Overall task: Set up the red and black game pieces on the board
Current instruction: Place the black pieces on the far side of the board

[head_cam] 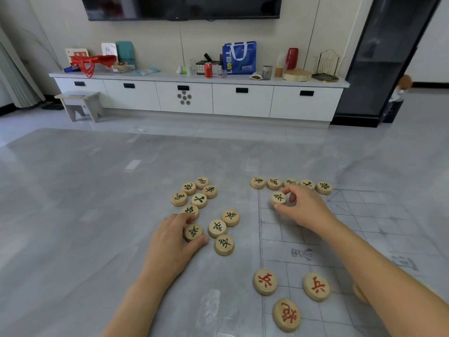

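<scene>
Pinching a black piece (278, 198) between thumb and fingers of the right hand (306, 211), at the board (340, 242) far-left corner, just below a row of five (274, 184); left hand (170, 242) curled round a second black piece (193, 232) off-board; red pieces (264, 281) nearer, perhaps one more behind the right forearm.

Bare table (85, 190) lay open left and beyond, and the board (379, 215) had free middle squares, while loose black pieces (217, 228), the far row (257, 183) and red pieces (264, 281) crowded the rest.
</scene>
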Available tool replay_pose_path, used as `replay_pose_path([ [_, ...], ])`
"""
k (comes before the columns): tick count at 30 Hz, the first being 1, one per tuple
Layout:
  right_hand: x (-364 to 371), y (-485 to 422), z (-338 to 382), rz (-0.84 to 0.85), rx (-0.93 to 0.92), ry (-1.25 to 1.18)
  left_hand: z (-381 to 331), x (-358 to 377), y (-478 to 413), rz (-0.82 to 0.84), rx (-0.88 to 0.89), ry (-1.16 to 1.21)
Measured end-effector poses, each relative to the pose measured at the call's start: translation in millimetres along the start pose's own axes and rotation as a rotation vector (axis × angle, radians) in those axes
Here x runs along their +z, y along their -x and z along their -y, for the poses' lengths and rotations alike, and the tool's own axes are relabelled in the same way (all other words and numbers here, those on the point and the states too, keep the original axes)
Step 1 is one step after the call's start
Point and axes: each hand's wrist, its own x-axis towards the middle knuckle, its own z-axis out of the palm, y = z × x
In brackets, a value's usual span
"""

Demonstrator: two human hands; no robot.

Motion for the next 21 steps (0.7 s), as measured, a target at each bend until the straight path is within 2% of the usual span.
replay_pose_path([
  [5, -1.4, 9.0, 4.4, 0.074, -0.022, 0.025, -0.9, -0.8, 1.8, -0.020, 0.001, 0.024],
  [12, 12.4, 31.0, 20.4, 0.171, -0.143, 0.086, -2.0, -1.7, 2.5, -0.015, -0.016, 0.034],
  [21, 17.8, 33.5, 24.9, 0.187, -0.108, 0.122, -0.5, -0.9, 2.4, -0.023, -0.017, 0.044],
])
